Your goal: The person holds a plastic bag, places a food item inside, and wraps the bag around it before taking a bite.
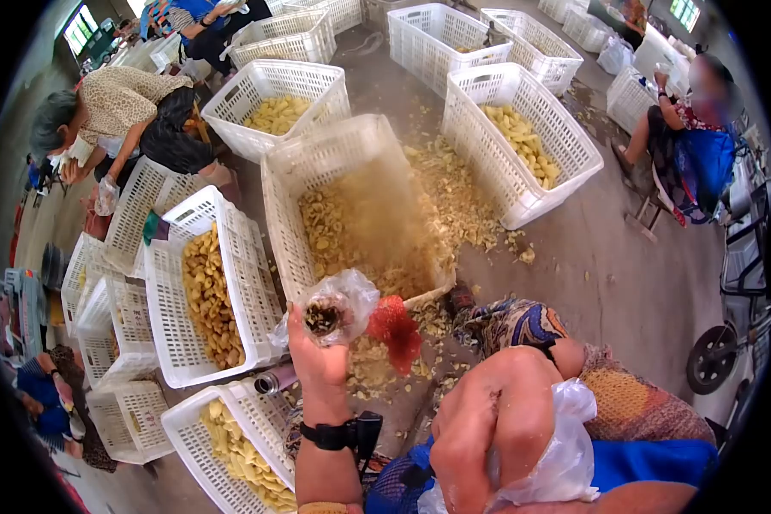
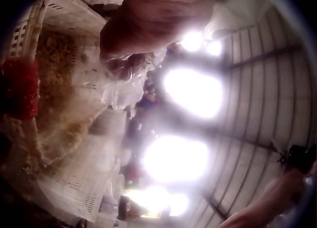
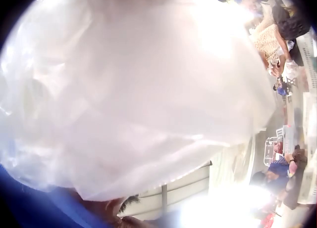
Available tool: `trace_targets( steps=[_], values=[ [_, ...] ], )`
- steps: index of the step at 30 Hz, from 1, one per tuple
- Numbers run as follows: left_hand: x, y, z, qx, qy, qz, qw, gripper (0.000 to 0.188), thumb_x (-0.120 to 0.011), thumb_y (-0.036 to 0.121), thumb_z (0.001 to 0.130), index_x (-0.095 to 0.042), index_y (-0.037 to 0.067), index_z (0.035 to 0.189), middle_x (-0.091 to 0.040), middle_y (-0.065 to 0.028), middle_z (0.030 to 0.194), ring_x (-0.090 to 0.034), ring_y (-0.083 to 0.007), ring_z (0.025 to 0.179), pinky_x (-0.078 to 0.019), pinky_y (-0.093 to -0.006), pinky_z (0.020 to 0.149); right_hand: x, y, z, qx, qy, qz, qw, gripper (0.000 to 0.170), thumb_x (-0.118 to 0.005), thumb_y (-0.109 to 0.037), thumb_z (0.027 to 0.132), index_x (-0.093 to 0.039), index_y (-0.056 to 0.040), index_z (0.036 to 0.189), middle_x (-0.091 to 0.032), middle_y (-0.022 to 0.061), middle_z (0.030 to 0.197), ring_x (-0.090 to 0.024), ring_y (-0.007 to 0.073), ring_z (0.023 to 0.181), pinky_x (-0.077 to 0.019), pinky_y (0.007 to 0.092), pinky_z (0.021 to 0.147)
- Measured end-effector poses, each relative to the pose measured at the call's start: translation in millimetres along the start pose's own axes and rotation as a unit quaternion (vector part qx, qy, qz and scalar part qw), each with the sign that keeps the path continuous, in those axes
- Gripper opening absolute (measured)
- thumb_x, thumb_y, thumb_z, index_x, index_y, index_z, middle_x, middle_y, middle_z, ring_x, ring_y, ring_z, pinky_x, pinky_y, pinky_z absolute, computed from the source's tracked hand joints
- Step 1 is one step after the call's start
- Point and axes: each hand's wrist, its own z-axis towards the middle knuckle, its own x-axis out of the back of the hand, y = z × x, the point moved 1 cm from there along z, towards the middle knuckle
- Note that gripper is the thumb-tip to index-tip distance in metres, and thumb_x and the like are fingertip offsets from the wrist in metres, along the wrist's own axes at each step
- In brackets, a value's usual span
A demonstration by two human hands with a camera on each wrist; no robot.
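My left hand [image 1: 324, 367] is raised over the near rim of a white crate [image 1: 330, 146] of yellowish peelings. It grips a dark, rough, round lump [image 1: 321, 317] wrapped in crumpled clear plastic [image 1: 358, 295]; the plastic also shows around its fingers in the left wrist view [image 2: 124, 87]. What the lump is, I cannot tell. My right hand [image 1: 497, 415], close to my body, has its fingers curled round a clear plastic bag [image 1: 565, 445], which fills most of the right wrist view [image 3: 138, 99]. A red mesh cloth [image 1: 394, 332] hangs on the crate's near rim.
Crates of peeled yellow pieces stand at the right [image 1: 531, 128], back [image 1: 274, 94] and lower left [image 1: 240, 445]; another crate [image 1: 210, 291] holds browner pieces. Loose peelings [image 1: 454, 188] cover the floor beside the middle crate. A flask [image 1: 276, 379] lies near my left forearm. Several people sit around.
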Motion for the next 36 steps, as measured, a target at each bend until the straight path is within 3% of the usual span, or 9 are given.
trace_targets(
  steps=[3, 14, 19, 22, 25, 33, 36],
  values=[
    [4.9, -0.3, 4.5, -0.005, -0.007, 0.017, 1.0, 0.043, -0.052, 0.04, 0.09, -0.054, 0.004, 0.112, -0.061, -0.0109, 0.1, -0.058, -0.0275, 0.093, -0.0491, -0.0433, 0.079, 1.2, -0.1, 4.4, 0.081, -0.01, -0.075, 0.994, 0.024, -0.062, -0.01, 0.087, -0.056, 0.0087, 0.074, -0.06, 0.0207, 0.075, -0.057, 0.0286, 0.06, -0.0457, 0.0342, 0.054],
    [0.4, 1.3, 0.1, 0.019, 0.0, 0.014, 1.0, 0.042, -0.054, 0.039, 0.088, -0.054, 0.005, 0.112, -0.061, -0.0103, 0.101, -0.058, -0.0267, 0.092, -0.0485, -0.0428, 0.078, 15.2, -10.6, -6.6, -0.078, -0.013, -0.032, 0.996, 0.023, -0.066, -0.015, 0.082, -0.057, 0.0064, 0.084, -0.061, 0.0172, 0.083, -0.058, 0.0253, 0.071, -0.0448, 0.0336, 0.065],
    [8.4, 0.0, 5.6, 0.037, -0.029, 0.006, 0.999, 0.043, -0.055, 0.04, 0.087, -0.054, 0.005, 0.113, -0.061, -0.0106, 0.104, -0.057, -0.0261, 0.094, -0.0479, -0.042, 0.08, 19.2, -12.8, -10.1, -0.114, 0.003, -0.021, 0.993, 0.026, -0.069, -0.017, 0.08, -0.058, 0.0054, 0.088, -0.061, 0.0156, 0.087, -0.058, 0.0239, 0.077, -0.0444, 0.0334, 0.07],
    [-0.1, 1.4, 0.1, 0.039, -0.035, -0.024, 0.998, 0.036, -0.056, 0.029, 0.089, -0.053, 0.003, 0.113, -0.06, -0.011, 0.108, -0.058, -0.0266, 0.097, -0.048, -0.044, 0.086, 20.9, -16.4, -12.1, -0.135, 0.015, -0.019, 0.991, 0.028, -0.07, -0.018, 0.078, -0.059, 0.0047, 0.09, -0.062, 0.0147, 0.09, -0.058, 0.023, 0.08, -0.0442, 0.0333, 0.073],
    [5.8, 1.3, 3.0, 0.043, -0.052, -0.012, 0.998, 0.036, -0.055, 0.029, 0.089, -0.053, 0.003, 0.114, -0.06, -0.0111, 0.108, -0.058, -0.0268, 0.098, -0.0476, -0.0442, 0.087, 22.5, -17.2, -14.0, -0.152, 0.025, -0.017, 0.988, 0.03, -0.071, -0.019, 0.077, -0.059, 0.0041, 0.093, -0.062, 0.0137, 0.092, -0.058, 0.0221, 0.083, -0.044, 0.0331, 0.076],
    [9.6, 1.4, 4.0, 0.084, -0.018, -0.058, 0.995, 0.036, -0.055, 0.03, 0.089, -0.053, 0.002, 0.112, -0.06, -0.012, 0.107, -0.057, -0.026, 0.096, -0.0469, -0.0441, 0.087, 26.8, -15.4, -17.9, -0.195, 0.067, -0.014, 0.978, 0.039, -0.075, -0.022, 0.074, -0.06, 0.0024, 0.1, -0.063, 0.0112, 0.099, -0.059, 0.0197, 0.091, -0.0434, 0.0328, 0.084],
    [14.5, 0.8, 0.0, 0.004, -0.082, 0.118, 0.99, 0.05, -0.053, 0.04, 0.088, -0.048, 0.003, 0.12, -0.056, -0.0145, 0.112, -0.053, -0.0294, 0.105, -0.0419, -0.0479, 0.094, 29.8, -17.0, -20.6, -0.211, 0.099, -0.024, 0.972, 0.042, -0.076, -0.023, 0.072, -0.061, 0.0018, 0.103, -0.063, 0.0103, 0.101, -0.059, 0.0188, 0.094, -0.0431, 0.0326, 0.087]
  ],
)
